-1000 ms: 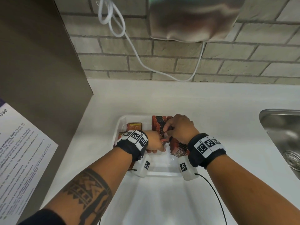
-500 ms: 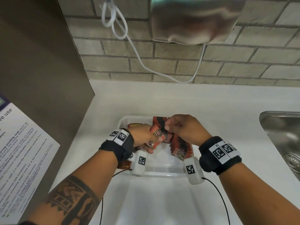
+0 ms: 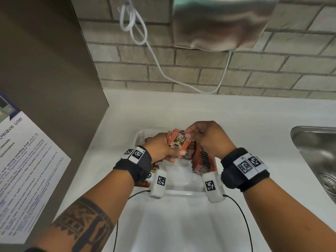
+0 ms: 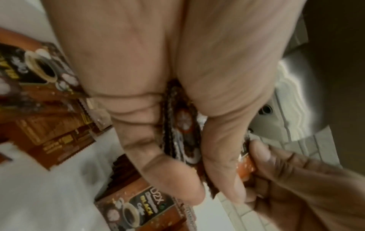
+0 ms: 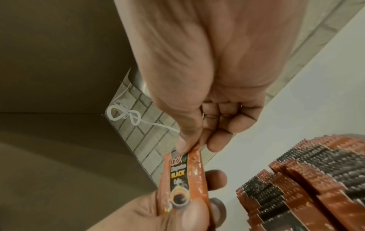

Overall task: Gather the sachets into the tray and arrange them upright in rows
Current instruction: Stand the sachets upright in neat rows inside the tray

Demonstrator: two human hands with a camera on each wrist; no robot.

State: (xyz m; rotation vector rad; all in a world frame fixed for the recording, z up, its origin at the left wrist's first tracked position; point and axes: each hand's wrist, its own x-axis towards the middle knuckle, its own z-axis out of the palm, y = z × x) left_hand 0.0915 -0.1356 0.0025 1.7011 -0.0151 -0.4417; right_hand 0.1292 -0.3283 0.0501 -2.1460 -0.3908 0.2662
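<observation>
Two hands over the tray (image 3: 140, 135) on the counter (image 3: 236, 124), head view: left hand (image 3: 163, 148) grips a small stack of sachets (image 3: 179, 142) from below; right hand (image 3: 205, 137) pinches the front sachet's top edge. Upright row (image 3: 203, 160) stands just right of the grip.
Left wrist: fingers (image 4: 173, 176) curled round the stack (image 4: 183, 129); loose sachets (image 4: 49, 112) lie flat left.
Right wrist: thumb and forefinger (image 5: 217, 140) pinch the sachet (image 5: 183, 175).
</observation>
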